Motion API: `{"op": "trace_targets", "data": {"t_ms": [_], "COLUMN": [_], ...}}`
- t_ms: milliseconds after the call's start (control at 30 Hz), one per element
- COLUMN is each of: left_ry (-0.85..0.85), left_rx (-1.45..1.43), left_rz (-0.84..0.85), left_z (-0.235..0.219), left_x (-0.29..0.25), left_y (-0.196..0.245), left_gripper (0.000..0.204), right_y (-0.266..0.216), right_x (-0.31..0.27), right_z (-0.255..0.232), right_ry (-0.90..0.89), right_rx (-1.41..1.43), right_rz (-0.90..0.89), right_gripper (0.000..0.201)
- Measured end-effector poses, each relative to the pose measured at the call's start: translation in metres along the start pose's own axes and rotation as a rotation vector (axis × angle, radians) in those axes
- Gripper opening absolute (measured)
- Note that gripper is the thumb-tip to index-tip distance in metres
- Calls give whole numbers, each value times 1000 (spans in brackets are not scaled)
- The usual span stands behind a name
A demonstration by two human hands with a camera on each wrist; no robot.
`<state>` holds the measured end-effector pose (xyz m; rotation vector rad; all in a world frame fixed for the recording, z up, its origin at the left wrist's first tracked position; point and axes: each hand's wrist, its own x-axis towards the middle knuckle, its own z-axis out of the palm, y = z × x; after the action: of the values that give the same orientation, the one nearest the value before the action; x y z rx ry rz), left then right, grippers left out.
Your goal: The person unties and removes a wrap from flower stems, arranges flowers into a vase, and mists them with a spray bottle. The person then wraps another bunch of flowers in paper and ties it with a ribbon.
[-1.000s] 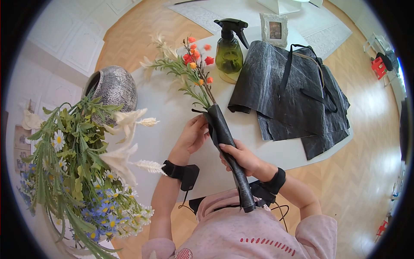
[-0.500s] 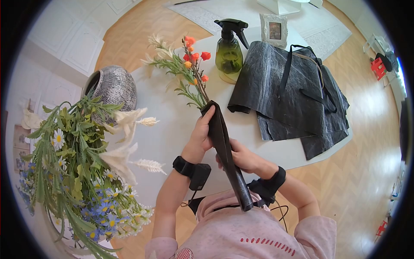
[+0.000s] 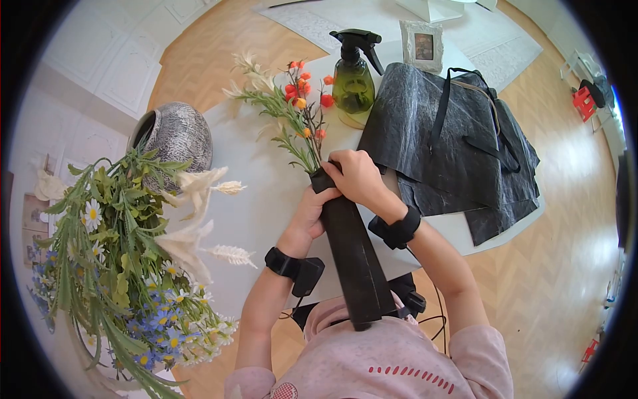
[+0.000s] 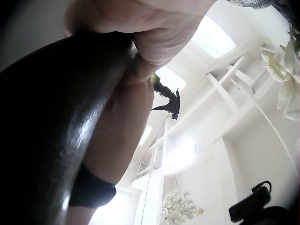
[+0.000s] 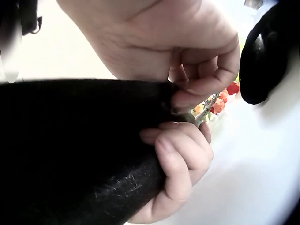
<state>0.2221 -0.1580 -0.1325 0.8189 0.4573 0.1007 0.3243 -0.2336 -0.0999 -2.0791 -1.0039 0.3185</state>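
Note:
A roll of black wrapping paper [image 3: 353,263] encloses the stems of artificial flowers [image 3: 304,90], whose orange-red blooms, green leaves and cream tufts stick out at the top. Its lower end reaches the person's shirt. The left hand [image 3: 310,216] grips the roll just below its upper opening, thumb across the front. At the top edge of the paper, the right hand [image 3: 362,178] pinches the rim between thumb and curled fingers. In the right wrist view the left fingers [image 5: 180,157] wrap round the paper from below, close to the right fingertips.
On the white table [image 3: 249,219], black sheets with straps [image 3: 445,139] lie at the right. A green spray bottle [image 3: 353,83] and a white picture frame [image 3: 423,46] stand behind. At left are a textured vase [image 3: 181,136] and a large bunch of artificial flowers [image 3: 133,266].
The right hand has moved from the middle of the roll up to its top edge. The left hand has gone from the paper's loose edge to a grip round the roll, which has turned.

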Motion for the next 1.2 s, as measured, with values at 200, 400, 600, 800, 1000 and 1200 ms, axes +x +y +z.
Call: {"op": "trace_targets", "data": {"t_ms": [200, 400, 600, 800, 1000, 1200], "left_ry": [3, 47, 10, 18, 10, 48], "left_rx": [-132, 1, -114, -149, -142, -12], "left_rz": [-84, 2, -56, -75, -61, -44], "left_z": [-8, -11, -2, -15, -23, -18], "left_x": [-5, -3, -10, -12, -8, -8], "left_y": [1, -14, -10, -5, 0, 3], "left_gripper": [29, 33, 42, 28, 21, 21], "right_y": [-2, -3, -20, -9, 7, 9], "right_x": [1, 0, 6, 13, 0, -1], "right_z": [8, 10, 5, 13, 20, 21], "right_ry": [88, 2, -57, 56, 134, 134], "right_rx": [118, -39, -96, 70, 288, 298], "right_rz": [-47, -133, -155, -159, -52, -39], "right_gripper": [22, 19, 18, 17, 16, 17]}}
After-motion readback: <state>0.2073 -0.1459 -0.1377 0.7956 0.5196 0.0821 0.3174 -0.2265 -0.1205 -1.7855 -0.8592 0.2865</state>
